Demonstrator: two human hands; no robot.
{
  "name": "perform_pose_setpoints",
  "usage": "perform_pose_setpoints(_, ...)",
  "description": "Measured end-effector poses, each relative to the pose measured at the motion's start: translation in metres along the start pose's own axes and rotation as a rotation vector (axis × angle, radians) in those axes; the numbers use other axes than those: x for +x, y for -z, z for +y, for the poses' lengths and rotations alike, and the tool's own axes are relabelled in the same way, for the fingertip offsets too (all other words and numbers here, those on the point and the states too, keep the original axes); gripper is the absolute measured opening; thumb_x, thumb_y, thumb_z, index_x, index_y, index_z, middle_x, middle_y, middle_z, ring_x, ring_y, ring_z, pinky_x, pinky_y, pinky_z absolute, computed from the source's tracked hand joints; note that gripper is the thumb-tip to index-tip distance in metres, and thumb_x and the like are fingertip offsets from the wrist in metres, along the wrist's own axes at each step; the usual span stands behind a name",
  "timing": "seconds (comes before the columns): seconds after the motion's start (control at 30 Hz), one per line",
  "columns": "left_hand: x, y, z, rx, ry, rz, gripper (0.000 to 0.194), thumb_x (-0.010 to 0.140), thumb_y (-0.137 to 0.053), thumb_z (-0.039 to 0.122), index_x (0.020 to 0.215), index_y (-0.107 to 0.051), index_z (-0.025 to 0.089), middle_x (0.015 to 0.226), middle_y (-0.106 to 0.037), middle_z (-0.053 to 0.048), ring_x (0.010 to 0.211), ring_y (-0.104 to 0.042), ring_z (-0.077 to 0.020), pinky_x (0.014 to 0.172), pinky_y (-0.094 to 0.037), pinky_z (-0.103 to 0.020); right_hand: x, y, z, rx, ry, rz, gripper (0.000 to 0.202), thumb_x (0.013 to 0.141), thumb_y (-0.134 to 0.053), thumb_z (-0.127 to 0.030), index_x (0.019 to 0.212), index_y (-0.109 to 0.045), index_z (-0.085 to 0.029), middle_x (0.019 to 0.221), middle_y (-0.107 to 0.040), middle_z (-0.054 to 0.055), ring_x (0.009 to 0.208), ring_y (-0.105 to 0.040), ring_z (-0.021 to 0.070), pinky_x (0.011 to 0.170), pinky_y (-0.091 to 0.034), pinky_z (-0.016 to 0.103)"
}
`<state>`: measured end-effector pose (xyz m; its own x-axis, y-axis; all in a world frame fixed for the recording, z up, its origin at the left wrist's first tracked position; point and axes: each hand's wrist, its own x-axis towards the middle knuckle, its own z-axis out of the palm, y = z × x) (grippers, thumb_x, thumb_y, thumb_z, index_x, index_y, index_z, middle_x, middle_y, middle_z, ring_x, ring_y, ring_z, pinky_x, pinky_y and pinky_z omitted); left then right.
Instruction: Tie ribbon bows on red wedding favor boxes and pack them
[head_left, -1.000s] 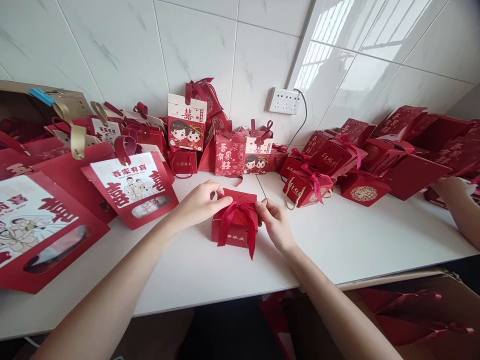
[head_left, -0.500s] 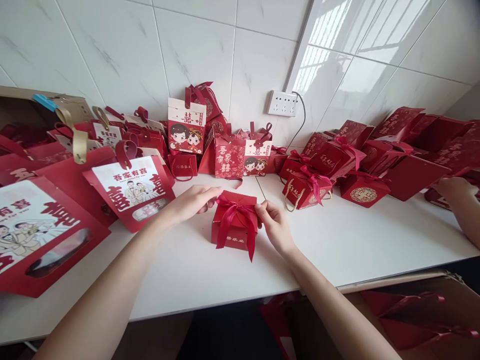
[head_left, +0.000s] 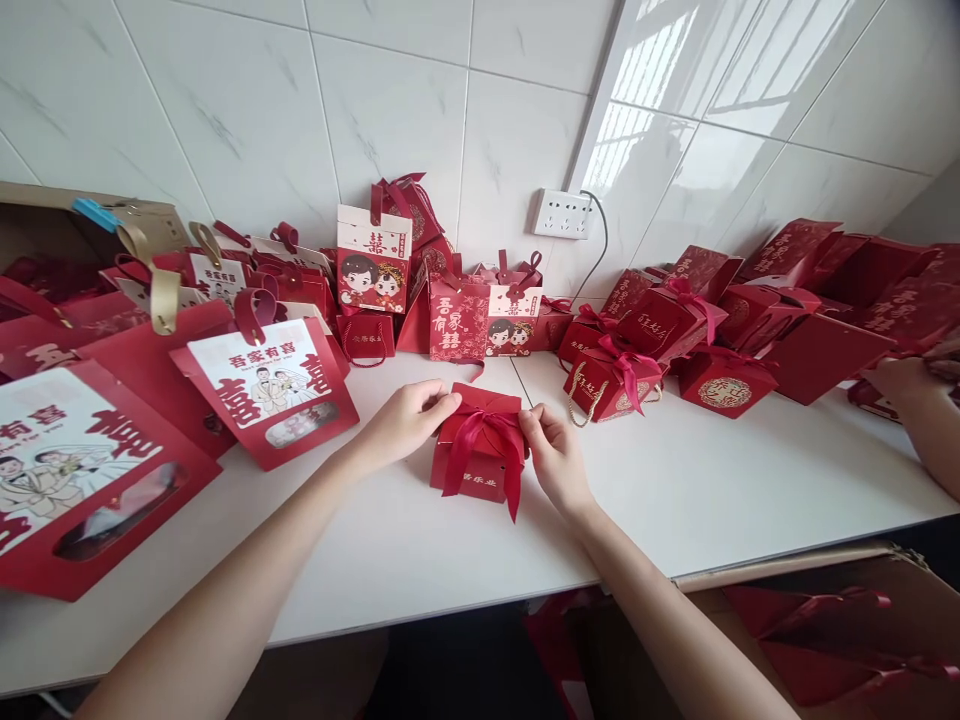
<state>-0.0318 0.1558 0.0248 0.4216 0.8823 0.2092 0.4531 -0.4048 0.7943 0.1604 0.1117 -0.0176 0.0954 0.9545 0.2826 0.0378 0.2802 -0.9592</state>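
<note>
A small red gift box (head_left: 476, 483) with a magenta ribbon bow (head_left: 486, 440) stands upright on the white table, in front of me. Its bow hangs down the front in two tails, partly over pale lettering. At the upper left edge of the box, my left hand (head_left: 409, 420) is closed, thumb and forefinger pinching. My right hand (head_left: 556, 452) grips the opposite side, its thumb at the bow's right end. Whether each pinch takes ribbon or cardboard, I cannot tell. The fingers behind the box are hidden.
Red bags with white printed fronts (head_left: 274, 385) line the left side. Several ribboned red boxes (head_left: 615, 375) are stacked on the right. A power strip (head_left: 561, 213) is on the tiled wall. Another person's hand (head_left: 911, 385) is at far right. An open carton (head_left: 795, 560) sits below the table edge.
My left hand has closed in at the box's left edge, its fingers now pinched together. The box sits slightly farther right in view. My right hand keeps its grip.
</note>
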Motion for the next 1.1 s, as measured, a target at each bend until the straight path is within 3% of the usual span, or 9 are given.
perform_pose_setpoints(0.27, -0.001, -0.015, -0.003, -0.047, -0.029, 0.049, 0.036, 0.084, -0.041, 0.045, 0.060, -0.029, 0.021, 0.056, -0.028, 0.006, 0.052, -0.029, -0.0103, 0.050, -0.026, -0.024, 0.007, 0.006, 0.007, 0.207, -0.159, -0.026, 0.042, 0.075, -0.061, -0.054, 0.059, -0.040, -0.021, 0.055, -0.040, -0.005, 0.051, -0.036, 0.0097, 0.050, -0.033, 0.024)
perform_pose_setpoints(0.5, 0.000, -0.017, -0.005, -0.246, 0.037, 0.012, 0.035, 0.083, -0.045, 0.044, 0.060, -0.033, 0.020, 0.056, -0.034, 0.006, 0.053, -0.036, -0.0105, 0.052, -0.032, -0.024, 0.008, 0.018, 0.008, 0.189, -0.161, -0.038, 0.041, 0.076, -0.060, -0.051, 0.057, -0.040, -0.021, 0.055, -0.038, -0.005, 0.050, -0.036, 0.0092, 0.051, -0.035, 0.024)
perform_pose_setpoints(0.57, 0.001, -0.015, -0.005, -0.287, 0.052, -0.027, 0.036, 0.085, -0.039, 0.046, 0.060, -0.036, 0.020, 0.058, -0.041, 0.004, 0.054, -0.042, -0.0119, 0.055, -0.037, -0.025, 0.004, 0.026, 0.007, 0.166, -0.132, -0.024, 0.037, 0.075, -0.061, -0.055, 0.066, -0.050, -0.020, 0.066, -0.049, -0.002, 0.060, -0.047, 0.0117, 0.059, -0.041, 0.025)
perform_pose_setpoints(0.63, 0.001, -0.013, -0.005, -0.294, 0.064, -0.053, 0.040, 0.086, -0.035, 0.050, 0.061, -0.040, 0.020, 0.059, -0.045, 0.002, 0.055, -0.046, -0.0132, 0.055, -0.039, -0.026, 0.000, 0.033, 0.006, 0.125, -0.089, -0.072, 0.044, 0.068, -0.068, -0.059, 0.091, -0.057, -0.023, 0.094, -0.060, 0.003, 0.087, -0.056, 0.0175, 0.075, -0.046, 0.030)
perform_pose_setpoints(0.7, 0.001, -0.011, -0.004, -0.278, 0.073, -0.064, 0.040, 0.084, -0.040, 0.053, 0.061, -0.043, 0.019, 0.058, -0.045, 0.003, 0.055, -0.046, -0.0132, 0.055, -0.039, -0.026, -0.004, 0.038, 0.005, 0.054, -0.057, -0.210, 0.075, 0.060, -0.075, -0.057, 0.122, -0.047, -0.027, 0.129, -0.050, 0.010, 0.117, -0.049, 0.0246, 0.094, -0.042, 0.039)
perform_pose_setpoints(0.8, 0.002, -0.008, -0.002, -0.244, 0.067, -0.083, 0.035, 0.080, -0.052, 0.048, 0.062, -0.045, 0.019, 0.058, -0.044, 0.004, 0.056, -0.044, -0.0123, 0.057, -0.037, -0.025, -0.007, 0.038, 0.004, -0.075, -0.041, -0.383, 0.100, 0.060, -0.080, -0.047, 0.141, -0.023, -0.032, 0.146, -0.031, 0.013, 0.133, -0.034, 0.0285, 0.104, -0.034, 0.049)
perform_pose_setpoints(0.97, -0.001, -0.008, 0.006, -0.230, 0.023, -0.127, 0.032, 0.081, -0.051, 0.042, 0.061, -0.042, 0.019, 0.059, -0.044, 0.004, 0.058, -0.045, -0.0121, 0.059, -0.039, -0.025, -0.013, 0.035, 0.001, -0.177, 0.047, -0.310, 0.106, 0.063, -0.079, -0.036, 0.146, -0.012, -0.034, 0.144, -0.030, 0.014, 0.133, -0.034, 0.0304, 0.099, -0.043, 0.051)
perform_pose_setpoints(1.1, -0.020, -0.019, 0.031, -0.163, -0.105, 0.072, 0.021, 0.082, -0.055, 0.036, 0.070, -0.050, 0.019, 0.067, -0.050, 0.003, 0.064, -0.050, -0.0121, 0.062, -0.043, -0.024, -0.033, 0.047, -0.013, -0.366, 0.281, -0.198, 0.105, 0.067, -0.077, -0.029, 0.147, -0.009, -0.035, 0.144, -0.029, 0.014, 0.135, -0.033, 0.0312, 0.102, -0.042, 0.052)
